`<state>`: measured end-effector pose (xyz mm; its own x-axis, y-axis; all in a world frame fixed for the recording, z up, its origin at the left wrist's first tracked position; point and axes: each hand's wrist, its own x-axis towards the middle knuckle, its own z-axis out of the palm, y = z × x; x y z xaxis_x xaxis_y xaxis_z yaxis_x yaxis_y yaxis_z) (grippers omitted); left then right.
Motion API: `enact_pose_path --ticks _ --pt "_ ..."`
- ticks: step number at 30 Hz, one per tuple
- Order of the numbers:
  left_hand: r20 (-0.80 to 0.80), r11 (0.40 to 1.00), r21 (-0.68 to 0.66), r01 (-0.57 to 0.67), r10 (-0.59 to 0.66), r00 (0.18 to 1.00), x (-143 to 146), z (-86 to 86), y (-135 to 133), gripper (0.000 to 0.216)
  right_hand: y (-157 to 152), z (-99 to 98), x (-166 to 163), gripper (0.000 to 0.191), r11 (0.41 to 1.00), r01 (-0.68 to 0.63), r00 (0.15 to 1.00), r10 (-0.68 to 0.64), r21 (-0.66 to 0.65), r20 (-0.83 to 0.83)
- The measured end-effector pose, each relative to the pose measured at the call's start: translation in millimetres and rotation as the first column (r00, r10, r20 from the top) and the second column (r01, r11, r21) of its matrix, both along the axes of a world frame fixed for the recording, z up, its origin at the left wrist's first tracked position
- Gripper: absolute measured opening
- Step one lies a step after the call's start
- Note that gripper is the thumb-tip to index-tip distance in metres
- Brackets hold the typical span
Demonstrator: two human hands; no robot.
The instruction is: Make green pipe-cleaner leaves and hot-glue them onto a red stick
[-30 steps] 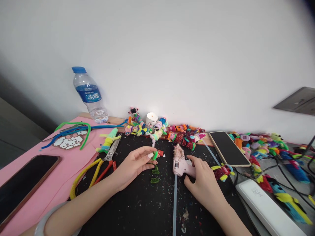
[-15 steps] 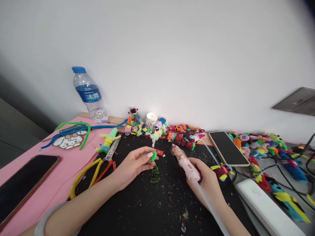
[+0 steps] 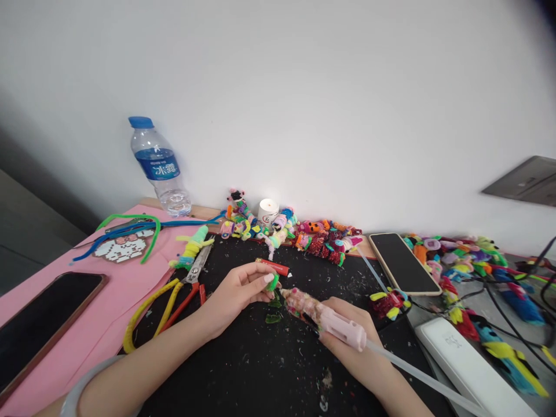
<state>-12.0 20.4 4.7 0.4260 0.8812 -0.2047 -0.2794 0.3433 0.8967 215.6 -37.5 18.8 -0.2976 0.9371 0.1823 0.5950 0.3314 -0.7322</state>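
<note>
My left hand [image 3: 237, 292] pinches a small green pipe-cleaner piece [image 3: 273, 282] just above the black mat [image 3: 260, 370]. My right hand [image 3: 347, 341] grips a pink glue gun [image 3: 325, 315] held level, its nozzle pointing left and almost touching the green piece. A clear glue stick [image 3: 417, 376] trails from the gun's back toward the lower right. Two more green bits [image 3: 273, 317] lie on the mat under the nozzle. A red tube [image 3: 273, 266] lies just beyond my left fingers.
Scissors [image 3: 197, 266] and yellow and red pipe cleaners [image 3: 147, 307] lie left of my left hand. A water bottle [image 3: 158, 168], a candle [image 3: 268, 209] and rows of pipe-cleaner figures [image 3: 313, 234] line the wall. Phones [image 3: 402, 260] [image 3: 39, 324], a white power strip [image 3: 469, 362] and cables flank the mat.
My right hand lifted the glue gun off the mat, turned it level and brought its nozzle left to the green piece. My left hand stayed nearly still.
</note>
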Motion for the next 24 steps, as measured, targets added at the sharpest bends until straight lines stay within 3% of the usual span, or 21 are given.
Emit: enact_pose_path --ticks 9,24 --pt "-0.044 0.999 -0.028 0.030 -0.031 0.999 1.0 2.3 -1.3 0.025 1.2 1.5 -3.0 0.004 1.000 0.019 1.000 -0.019 -0.016 -0.002" --pt "-0.028 0.999 -0.004 0.038 -0.038 0.999 0.4 3.4 -1.8 0.019 0.6 -1.3 -3.2 0.020 0.994 0.060 0.997 -0.056 -0.095 0.050"
